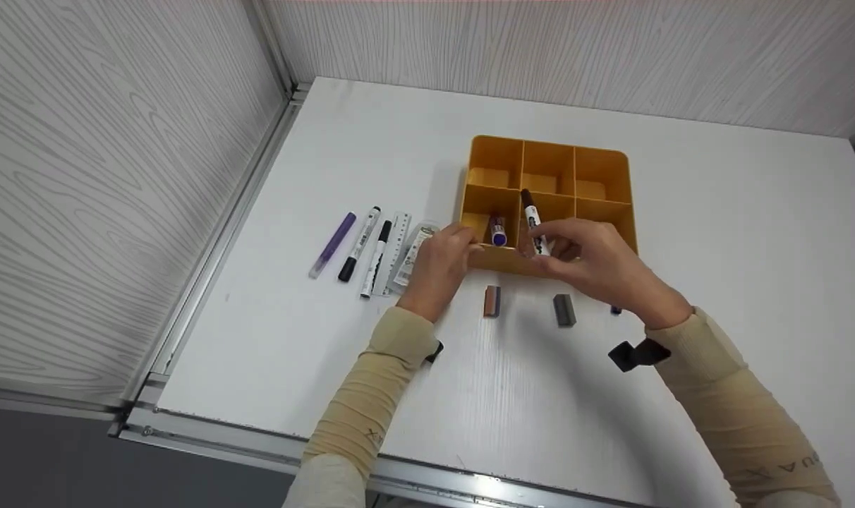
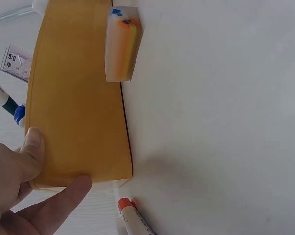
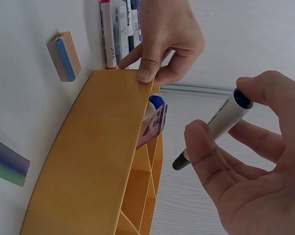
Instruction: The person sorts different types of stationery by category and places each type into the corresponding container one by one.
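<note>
An orange-yellow compartment box (image 1: 551,144) sits in the middle of the table. My left hand (image 1: 441,257) grips its near left corner, thumb over the rim in the left wrist view. My right hand (image 1: 593,257) holds a whiteboard marker (image 1: 531,215) with a black cap, tilted over the near row of compartments. In the right wrist view, thumb and fingers pinch the white barrel (image 3: 225,120). Inside the near left compartment stands a purple-ended item (image 1: 497,231). The right wrist view also shows a blue-ended item (image 3: 156,101) and a small pink pack (image 3: 154,127) there.
Left of the box lie a purple pen (image 1: 334,243), two black-capped markers (image 1: 362,240), a clear ruler (image 1: 393,250) and a clear plastic case (image 1: 408,264). Before the box rest an orange-and-grey block (image 1: 492,301) and a dark grey block (image 1: 564,310). An orange-capped marker (image 2: 135,220) lies beside the box.
</note>
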### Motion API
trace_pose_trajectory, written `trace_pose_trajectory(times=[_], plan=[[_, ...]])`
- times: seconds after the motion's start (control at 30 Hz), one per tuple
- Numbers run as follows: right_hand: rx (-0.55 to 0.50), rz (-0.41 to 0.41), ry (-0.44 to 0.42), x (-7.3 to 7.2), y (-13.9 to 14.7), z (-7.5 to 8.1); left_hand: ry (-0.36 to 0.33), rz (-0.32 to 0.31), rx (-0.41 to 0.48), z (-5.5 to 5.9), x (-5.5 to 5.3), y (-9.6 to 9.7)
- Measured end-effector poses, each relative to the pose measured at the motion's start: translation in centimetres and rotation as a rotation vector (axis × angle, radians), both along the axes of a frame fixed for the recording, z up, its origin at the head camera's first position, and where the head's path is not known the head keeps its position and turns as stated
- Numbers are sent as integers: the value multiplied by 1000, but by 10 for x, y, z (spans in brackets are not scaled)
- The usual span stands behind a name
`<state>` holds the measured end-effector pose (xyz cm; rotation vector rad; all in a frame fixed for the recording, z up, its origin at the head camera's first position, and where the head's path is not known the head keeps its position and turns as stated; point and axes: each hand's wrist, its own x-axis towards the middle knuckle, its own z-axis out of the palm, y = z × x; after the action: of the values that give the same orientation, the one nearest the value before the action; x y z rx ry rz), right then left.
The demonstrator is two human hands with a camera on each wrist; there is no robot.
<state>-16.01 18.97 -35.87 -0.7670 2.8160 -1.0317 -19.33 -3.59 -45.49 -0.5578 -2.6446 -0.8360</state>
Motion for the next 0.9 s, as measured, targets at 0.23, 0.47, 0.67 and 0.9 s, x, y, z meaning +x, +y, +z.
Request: trace_pose_trajectory(times=[0.23,0.47,0.67,0.9], plan=[[142,-2,-99,-10,-11,2,-10,1,2,1,0,0],[177,22,-128,-21,-22,-2,-34,-4,5,2,1,0],[197,54,-75,-32,-32,-6,-28,-9,16,1,0,0],[232,47,-102,-38,-36,-7,-22,4,-7,1,0,1]])
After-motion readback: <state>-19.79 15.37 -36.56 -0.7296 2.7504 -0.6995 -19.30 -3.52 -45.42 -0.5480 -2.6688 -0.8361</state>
